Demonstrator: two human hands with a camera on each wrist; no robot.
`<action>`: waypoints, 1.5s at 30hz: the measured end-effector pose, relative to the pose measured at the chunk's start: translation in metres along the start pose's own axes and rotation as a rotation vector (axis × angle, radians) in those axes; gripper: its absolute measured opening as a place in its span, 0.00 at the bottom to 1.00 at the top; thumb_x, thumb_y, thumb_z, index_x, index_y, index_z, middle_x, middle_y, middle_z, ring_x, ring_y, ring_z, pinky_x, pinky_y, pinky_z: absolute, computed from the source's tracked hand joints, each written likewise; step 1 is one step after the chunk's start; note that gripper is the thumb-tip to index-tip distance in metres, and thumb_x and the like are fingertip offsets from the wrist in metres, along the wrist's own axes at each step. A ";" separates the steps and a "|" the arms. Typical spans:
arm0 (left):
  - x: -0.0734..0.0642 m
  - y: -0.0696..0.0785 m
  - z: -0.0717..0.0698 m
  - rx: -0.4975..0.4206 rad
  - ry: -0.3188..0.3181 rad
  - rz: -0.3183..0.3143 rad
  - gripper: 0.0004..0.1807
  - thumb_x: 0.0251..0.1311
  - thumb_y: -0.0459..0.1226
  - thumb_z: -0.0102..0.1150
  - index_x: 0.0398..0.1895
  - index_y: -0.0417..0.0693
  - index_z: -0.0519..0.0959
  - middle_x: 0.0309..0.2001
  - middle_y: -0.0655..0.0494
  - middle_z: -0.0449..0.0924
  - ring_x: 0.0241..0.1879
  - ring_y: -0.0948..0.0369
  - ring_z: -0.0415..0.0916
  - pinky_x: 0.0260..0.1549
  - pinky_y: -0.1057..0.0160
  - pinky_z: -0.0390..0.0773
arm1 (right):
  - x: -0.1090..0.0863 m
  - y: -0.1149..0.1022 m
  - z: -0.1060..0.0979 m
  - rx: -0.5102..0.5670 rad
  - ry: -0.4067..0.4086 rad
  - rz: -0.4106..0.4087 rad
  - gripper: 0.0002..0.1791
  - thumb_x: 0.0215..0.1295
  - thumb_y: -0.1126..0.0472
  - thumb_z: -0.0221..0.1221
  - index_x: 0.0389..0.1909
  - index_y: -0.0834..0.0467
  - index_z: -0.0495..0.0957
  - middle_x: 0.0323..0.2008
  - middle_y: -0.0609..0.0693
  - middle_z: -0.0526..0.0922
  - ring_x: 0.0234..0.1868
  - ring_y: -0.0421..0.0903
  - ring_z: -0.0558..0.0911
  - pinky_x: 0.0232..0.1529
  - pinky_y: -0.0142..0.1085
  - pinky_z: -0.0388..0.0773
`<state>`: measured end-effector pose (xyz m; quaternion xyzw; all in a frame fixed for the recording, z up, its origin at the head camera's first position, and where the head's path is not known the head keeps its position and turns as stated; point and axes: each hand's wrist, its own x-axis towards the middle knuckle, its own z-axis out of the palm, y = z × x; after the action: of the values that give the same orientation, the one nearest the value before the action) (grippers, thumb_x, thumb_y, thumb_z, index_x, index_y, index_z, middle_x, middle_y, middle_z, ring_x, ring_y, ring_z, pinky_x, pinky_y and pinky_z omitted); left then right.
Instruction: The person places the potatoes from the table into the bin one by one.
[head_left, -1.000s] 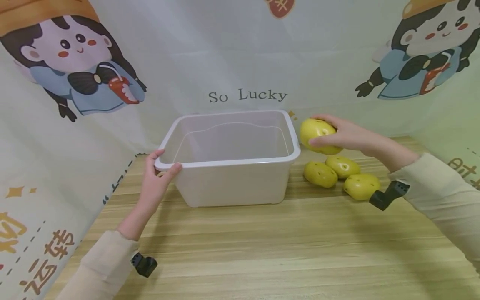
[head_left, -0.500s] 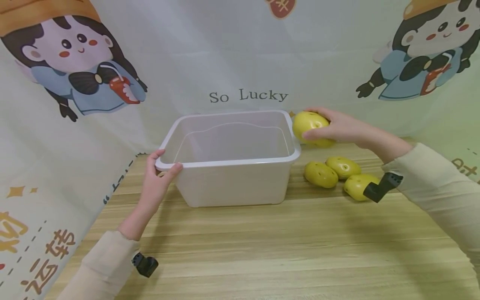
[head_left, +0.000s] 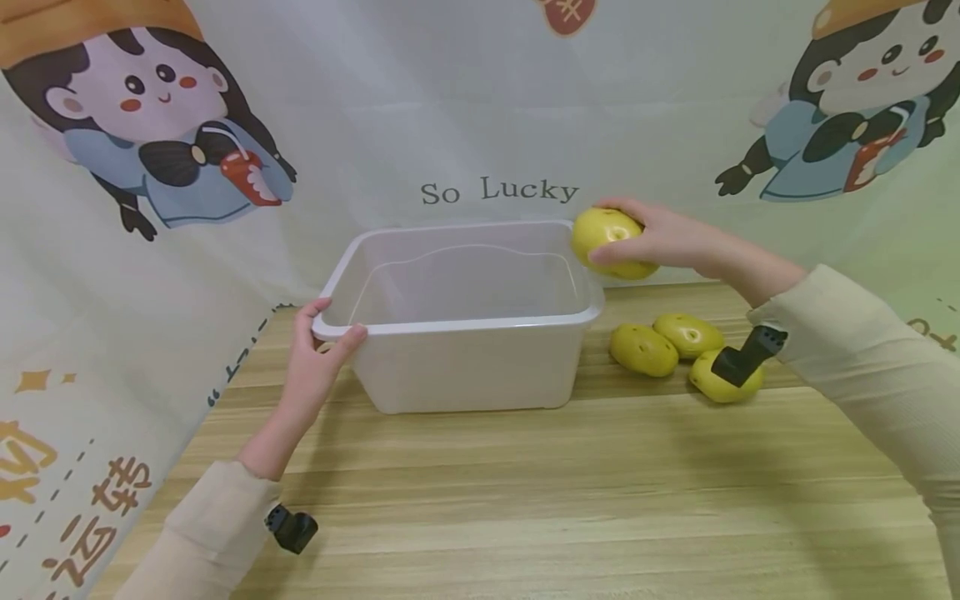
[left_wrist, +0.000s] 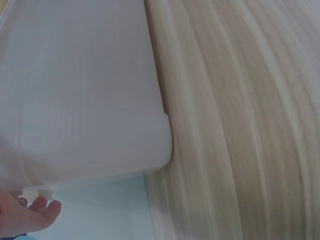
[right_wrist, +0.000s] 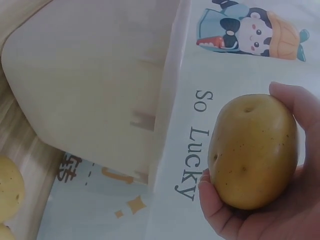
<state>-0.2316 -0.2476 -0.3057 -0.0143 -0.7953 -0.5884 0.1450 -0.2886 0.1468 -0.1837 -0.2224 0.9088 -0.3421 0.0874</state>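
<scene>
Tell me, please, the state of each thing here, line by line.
Box: upright, open on top
Held potato: lifted off the table
Three other potatoes: lying on the table
Left hand: gripping the box's rim
Right hand: holding one potato
Cloth: hanging behind the box

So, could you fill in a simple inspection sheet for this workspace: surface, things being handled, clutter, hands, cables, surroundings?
Surface: wood-grain table, looks dry.
Things being handled: pale plastic bin, upright; yellow potato, held up by its right rim; three more potatoes on the table, right of the bin.
Clutter: nothing seen.
Left hand: grips the bin's rim at the near left corner.
Right hand: holds the raised potato, thumb on the near side.
Cables: nothing seen.
Surroundings: pale cloth backdrop with cartoon figures and "So Lucky" lettering; a small black device at each sleeve cuff.
</scene>
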 end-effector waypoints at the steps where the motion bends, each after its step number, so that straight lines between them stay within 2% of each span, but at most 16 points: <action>1: 0.000 0.000 0.000 -0.002 0.000 0.000 0.36 0.61 0.39 0.53 0.68 0.46 0.46 0.63 0.44 0.54 0.51 0.62 0.59 0.44 0.77 0.68 | 0.001 -0.001 0.000 -0.002 0.001 -0.005 0.39 0.58 0.48 0.57 0.67 0.49 0.52 0.53 0.56 0.67 0.48 0.51 0.67 0.44 0.42 0.65; 8: 0.000 0.001 0.000 0.001 -0.005 -0.001 0.36 0.61 0.39 0.53 0.68 0.46 0.46 0.63 0.44 0.55 0.53 0.61 0.59 0.44 0.76 0.68 | 0.010 -0.008 -0.003 -0.019 0.000 -0.034 0.37 0.58 0.48 0.57 0.66 0.51 0.55 0.51 0.56 0.67 0.47 0.51 0.67 0.42 0.41 0.65; 16: 0.000 0.001 0.001 -0.003 0.000 -0.003 0.36 0.61 0.38 0.53 0.68 0.46 0.46 0.63 0.44 0.55 0.52 0.61 0.60 0.46 0.74 0.68 | 0.018 -0.016 -0.006 -0.039 -0.007 -0.023 0.38 0.58 0.48 0.56 0.67 0.53 0.52 0.54 0.57 0.65 0.50 0.52 0.66 0.46 0.42 0.65; 27: 0.000 0.001 0.001 -0.007 0.005 -0.002 0.36 0.61 0.38 0.54 0.67 0.46 0.47 0.63 0.44 0.55 0.52 0.61 0.60 0.44 0.76 0.69 | 0.028 -0.021 -0.008 -0.042 -0.018 -0.028 0.39 0.58 0.48 0.56 0.68 0.53 0.52 0.56 0.56 0.65 0.51 0.51 0.65 0.48 0.42 0.63; 39: 0.000 -0.001 0.000 0.008 0.002 0.003 0.36 0.61 0.39 0.54 0.68 0.46 0.46 0.63 0.44 0.55 0.53 0.60 0.59 0.46 0.74 0.68 | 0.039 -0.029 -0.006 -0.060 -0.020 -0.031 0.39 0.58 0.48 0.57 0.67 0.54 0.53 0.55 0.56 0.65 0.49 0.50 0.65 0.45 0.41 0.64; 45: 0.001 0.000 0.002 -0.012 0.011 0.002 0.36 0.61 0.37 0.54 0.67 0.45 0.47 0.61 0.44 0.55 0.51 0.61 0.60 0.43 0.77 0.69 | 0.045 -0.031 -0.008 -0.068 -0.022 -0.028 0.39 0.57 0.47 0.56 0.67 0.53 0.53 0.54 0.56 0.65 0.48 0.49 0.66 0.45 0.40 0.64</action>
<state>-0.2325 -0.2463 -0.3063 -0.0128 -0.7909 -0.5932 0.1499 -0.3202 0.1097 -0.1571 -0.2419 0.9156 -0.3096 0.0852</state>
